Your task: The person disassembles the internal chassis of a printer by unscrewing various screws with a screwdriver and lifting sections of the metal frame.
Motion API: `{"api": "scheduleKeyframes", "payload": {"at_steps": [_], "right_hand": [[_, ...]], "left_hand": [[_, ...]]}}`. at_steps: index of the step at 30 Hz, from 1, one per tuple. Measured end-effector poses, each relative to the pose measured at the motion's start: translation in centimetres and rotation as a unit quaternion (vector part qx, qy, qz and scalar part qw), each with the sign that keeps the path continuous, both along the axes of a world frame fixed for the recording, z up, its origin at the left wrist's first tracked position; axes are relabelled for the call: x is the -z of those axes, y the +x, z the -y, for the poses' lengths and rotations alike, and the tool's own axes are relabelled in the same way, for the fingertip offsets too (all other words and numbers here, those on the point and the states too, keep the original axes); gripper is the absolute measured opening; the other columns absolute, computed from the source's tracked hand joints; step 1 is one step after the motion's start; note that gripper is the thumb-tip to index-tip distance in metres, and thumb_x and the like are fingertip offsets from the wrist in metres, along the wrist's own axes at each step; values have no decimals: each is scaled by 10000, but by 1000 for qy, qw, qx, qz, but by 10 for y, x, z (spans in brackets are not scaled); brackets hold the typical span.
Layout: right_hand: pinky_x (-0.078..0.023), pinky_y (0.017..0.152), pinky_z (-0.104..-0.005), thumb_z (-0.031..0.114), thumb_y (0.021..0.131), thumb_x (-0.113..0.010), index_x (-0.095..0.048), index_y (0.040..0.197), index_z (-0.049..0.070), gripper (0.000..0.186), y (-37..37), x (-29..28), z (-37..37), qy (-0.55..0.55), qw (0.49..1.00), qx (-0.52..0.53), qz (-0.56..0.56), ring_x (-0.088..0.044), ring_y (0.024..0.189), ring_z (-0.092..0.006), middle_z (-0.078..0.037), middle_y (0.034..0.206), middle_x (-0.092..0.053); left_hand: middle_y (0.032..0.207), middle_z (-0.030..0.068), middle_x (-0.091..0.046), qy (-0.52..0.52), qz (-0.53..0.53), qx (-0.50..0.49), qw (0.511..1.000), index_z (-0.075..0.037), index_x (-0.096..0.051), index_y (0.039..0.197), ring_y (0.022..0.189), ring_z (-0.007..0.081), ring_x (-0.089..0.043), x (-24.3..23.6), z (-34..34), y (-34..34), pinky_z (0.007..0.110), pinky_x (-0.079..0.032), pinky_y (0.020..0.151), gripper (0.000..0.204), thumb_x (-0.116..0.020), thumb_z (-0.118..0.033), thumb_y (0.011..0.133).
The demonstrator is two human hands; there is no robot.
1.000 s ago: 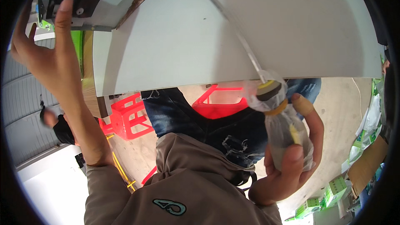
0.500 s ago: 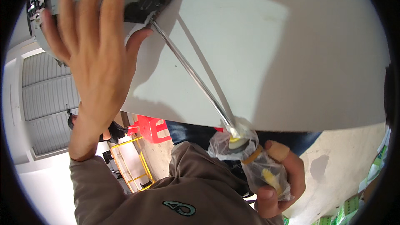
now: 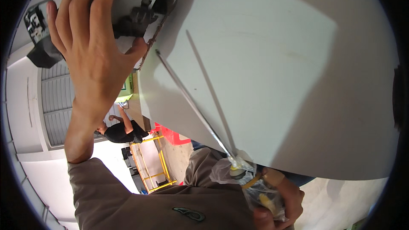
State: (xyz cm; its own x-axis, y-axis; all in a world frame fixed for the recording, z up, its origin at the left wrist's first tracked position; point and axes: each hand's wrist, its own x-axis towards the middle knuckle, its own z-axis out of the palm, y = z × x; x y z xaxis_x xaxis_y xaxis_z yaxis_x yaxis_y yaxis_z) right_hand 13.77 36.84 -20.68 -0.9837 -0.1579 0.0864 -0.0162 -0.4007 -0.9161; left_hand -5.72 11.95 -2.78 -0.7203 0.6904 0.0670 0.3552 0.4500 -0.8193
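Observation:
In my right hand [image 3: 279, 196] is a long screwdriver [image 3: 194, 107] with a thin metal shaft. Its handle is wrapped in a clear plastic bag [image 3: 232, 172], with a yellowish band around it. The shaft points up and left, its tip just off the near edge of a grey-and-black machine part [image 3: 138, 2] at the upper left. My left hand [image 3: 96, 47] lies over that part, fingers curved across it and thumb against its right edge. The hand hides much of the part.
The white table [image 3: 255, 81] takes up the middle and right, its curved edge near my body. Beyond on the left are a person in black [image 3: 123, 132], a yellow-framed cart [image 3: 159, 162], a red stool [image 3: 172, 136] and a green box [image 3: 126, 89].
The screwdriver tip has drawn away from the machine part's edge. My left hand's fingers have bent around the part. The whole view has shifted, bringing the person in black further into sight.

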Motion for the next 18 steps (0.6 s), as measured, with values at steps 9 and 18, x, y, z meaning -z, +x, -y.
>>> {"api": "scheduleKeyframes", "payload": {"at_steps": [9,18], "right_hand": [[-565,881,-370,219,926,-656,-553,1313,-156,549,6,1,17,26,999,-1,-28,-719,972,-305,-283,1151,-698],[-567,875,-362,220,930,-665,-516,1349,-157,583,13,-2,21,-9,1000,-13,-12,-717,979,-309,-304,1207,-670]], "left_hand": [[1361,154,-504,-97,-50,-29,994,-48,-521,1337,1391,381,-392,-24,-18,-3,502,-279,1179,845,-834,-49,552],[1338,169,-508,-123,-40,10,992,-35,-528,1324,1370,397,-411,-47,-17,-20,487,-287,1172,854,-767,-31,504]]}}
